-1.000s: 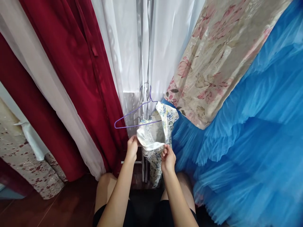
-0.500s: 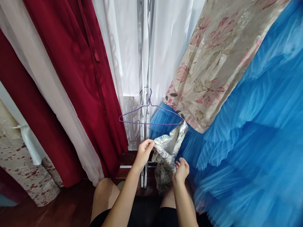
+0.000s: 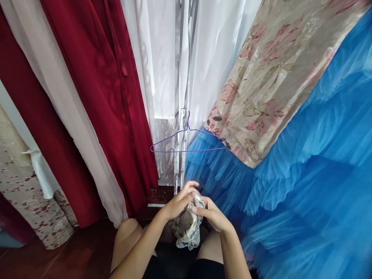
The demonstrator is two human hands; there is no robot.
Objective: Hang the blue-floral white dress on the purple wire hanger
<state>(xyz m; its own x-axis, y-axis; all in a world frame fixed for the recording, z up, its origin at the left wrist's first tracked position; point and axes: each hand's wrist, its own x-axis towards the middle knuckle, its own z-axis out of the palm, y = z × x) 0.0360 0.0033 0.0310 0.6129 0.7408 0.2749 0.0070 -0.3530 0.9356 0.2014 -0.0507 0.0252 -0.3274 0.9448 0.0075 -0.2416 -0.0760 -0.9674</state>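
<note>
Item: floral garment [image 3: 188, 232], bunched above my lap, below the purple hanger [image 3: 188, 150].
Left hand [image 3: 178, 202] and right hand [image 3: 213, 215] both pinch it; slack cloth may slip to the floor.

Dress shop or wardrobe rm, can't tell which: gowns packed tight on a metal rack pole [image 3: 181, 77] top center. Red dress [image 3: 95, 97] left, floral brocade dress [image 3: 276, 77] upper right, blue tulle skirt [image 3: 305, 193] right, bare purple wire hanger [image 3: 186, 143] mid-frame.

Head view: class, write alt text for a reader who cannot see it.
The left hand and right hand bunch a small floral garment over the lap. Above, an empty purple hanger hangs between a red garment and blue tulle.
</note>
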